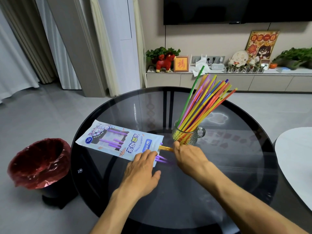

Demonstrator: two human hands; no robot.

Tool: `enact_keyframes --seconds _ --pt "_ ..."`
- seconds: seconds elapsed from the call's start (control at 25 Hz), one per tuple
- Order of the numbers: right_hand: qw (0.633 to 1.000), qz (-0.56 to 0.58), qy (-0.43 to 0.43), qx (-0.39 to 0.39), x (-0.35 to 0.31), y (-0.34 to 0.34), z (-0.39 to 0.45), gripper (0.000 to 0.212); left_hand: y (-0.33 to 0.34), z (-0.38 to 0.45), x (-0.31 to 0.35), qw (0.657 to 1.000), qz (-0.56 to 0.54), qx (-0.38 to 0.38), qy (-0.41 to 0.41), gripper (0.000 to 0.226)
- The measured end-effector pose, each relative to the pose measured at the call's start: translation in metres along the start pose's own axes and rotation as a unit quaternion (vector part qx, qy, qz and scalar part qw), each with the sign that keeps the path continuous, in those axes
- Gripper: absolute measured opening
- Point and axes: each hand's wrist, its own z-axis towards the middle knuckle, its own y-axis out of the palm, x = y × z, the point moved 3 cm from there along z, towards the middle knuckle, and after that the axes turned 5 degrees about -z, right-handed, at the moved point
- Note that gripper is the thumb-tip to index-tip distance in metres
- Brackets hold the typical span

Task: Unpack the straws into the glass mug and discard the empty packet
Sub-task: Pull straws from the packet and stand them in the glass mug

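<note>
Left hand (143,168), nearest, lies flat with straight fingers on the packet's (118,141) open end, pinning it to the table (219,191) so straws slide out freely; its grip is released. Right hand (187,154) pinches yellow straws (166,148) at the mouth, purple ones (160,158) protruding beside them. Most straws already stand in the mug (187,135), just beyond. The bin (38,164) waits left, on the floor.

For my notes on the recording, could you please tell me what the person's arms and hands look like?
Both forearms are bare, with no sleeves in view. The left hand and right hand wear no gloves, and I see no rings, watch or bracelet on either.
</note>
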Motion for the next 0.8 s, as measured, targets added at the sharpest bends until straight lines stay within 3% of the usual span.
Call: enact_keyframes --seconds 0.12,0.24,0.36,0.48,0.6,0.68,0.8 --pt "0.996 0.025 0.011 -0.085 0.041 -0.004 -0.013 0.021 -0.001 0.007 -0.009 1.0 -0.011 -0.003 -0.024 0.056" --pt "0.991 0.041 0.045 -0.121 0.078 -0.015 -0.028 0.019 -0.003 0.012 -0.009 0.999 -0.018 0.012 -0.031 0.052" --pt "0.986 0.07 0.055 -0.141 0.089 -0.016 -0.039 0.016 -0.002 0.014 -0.004 0.999 -0.025 0.033 -0.033 0.043" --pt "0.973 0.078 0.045 -0.21 0.099 -0.026 -0.047 0.014 -0.003 0.014 0.0 0.998 -0.016 0.047 -0.038 0.035" --pt "0.946 0.223 0.111 -0.206 0.132 -0.059 -0.06 0.022 -0.001 0.013 -0.002 0.998 -0.032 0.037 -0.048 0.034" --pt "0.932 0.286 0.13 -0.179 0.14 -0.074 -0.068 0.023 -0.008 0.012 0.003 0.993 -0.07 0.093 -0.035 0.034" --pt "0.96 0.225 0.046 -0.16 0.108 -0.078 -0.065 0.019 -0.028 0.008 0.033 0.965 -0.016 0.248 0.085 0.046"
